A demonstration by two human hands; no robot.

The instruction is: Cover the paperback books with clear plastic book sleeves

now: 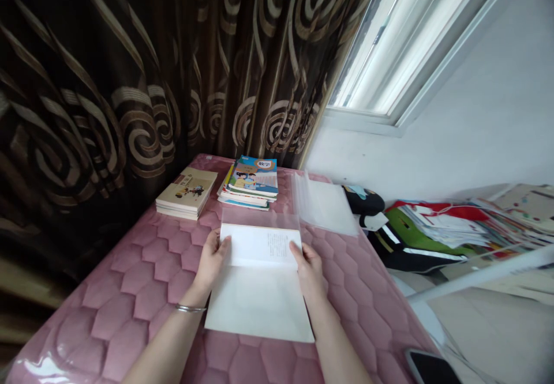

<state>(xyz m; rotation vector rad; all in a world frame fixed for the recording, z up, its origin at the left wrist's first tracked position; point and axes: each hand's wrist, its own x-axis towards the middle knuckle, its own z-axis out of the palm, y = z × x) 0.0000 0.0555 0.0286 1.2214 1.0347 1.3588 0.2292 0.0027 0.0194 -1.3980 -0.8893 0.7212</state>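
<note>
The left hand (212,260) and right hand (308,268) grip the white book (259,303) with closed fingers — it sits half in a clear sleeve (259,218) on the pink mattress (130,274) — a second sleeve (324,205) and book stacks (253,183) lie beyond

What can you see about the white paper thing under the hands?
The white paper thing lies flat on a pink quilted mat. Its upper part shows small lines of print toward the right; its lower part is blank and wider. The left hand and right hand rest on the upper part's side edges. A clear plastic sheet sticks out past its far edge. It may be one piece or two; I cannot tell.
</note>
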